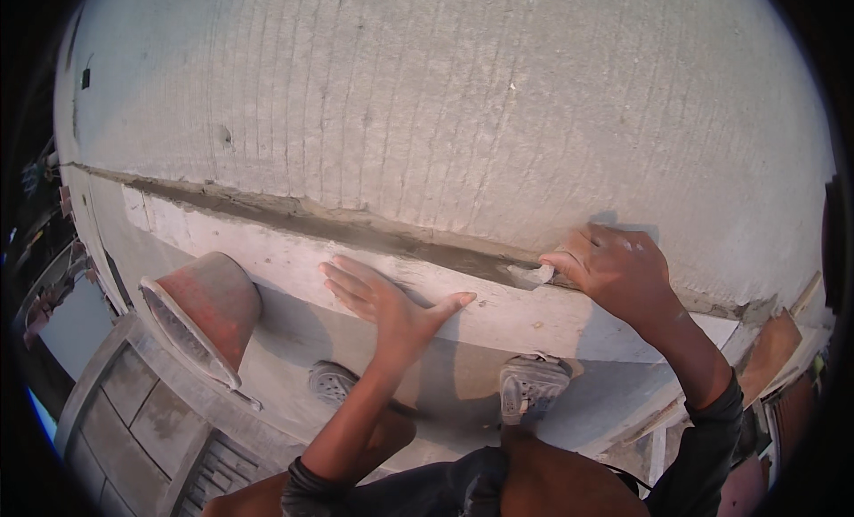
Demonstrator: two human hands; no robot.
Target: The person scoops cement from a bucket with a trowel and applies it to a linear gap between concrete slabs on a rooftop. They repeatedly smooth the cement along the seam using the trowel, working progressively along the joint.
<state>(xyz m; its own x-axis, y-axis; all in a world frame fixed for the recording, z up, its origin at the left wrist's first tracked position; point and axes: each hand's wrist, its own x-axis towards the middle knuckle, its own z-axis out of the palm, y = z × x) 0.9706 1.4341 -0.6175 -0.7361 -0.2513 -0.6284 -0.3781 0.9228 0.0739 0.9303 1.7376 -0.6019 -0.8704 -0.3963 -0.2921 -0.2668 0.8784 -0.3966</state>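
Note:
A long whitish plank (498, 314) lies along the edge of a grooved grey concrete surface (400, 117). Between them runs a narrow gap (382, 240) with darker, damp-looking grey material in it. My left hand (382, 305) rests flat on the plank, fingers stretched and thumb spread to the right. Over the gap's right part, my right hand (618, 272) is closed around a small tool with a pale, smeared tip (534, 273). The tip sits at the gap beside the plank; the grip is hidden in my fingers, so its exact kind cannot be told.
A reddish, cement-smeared bucket (209, 308) lies tilted on its side at the left. My feet, in grey clogs (532, 385), stand just below the plank. A grey ledge with panels and a grating (213, 477) is at the lower left. A brown piece (770, 348) lies far right.

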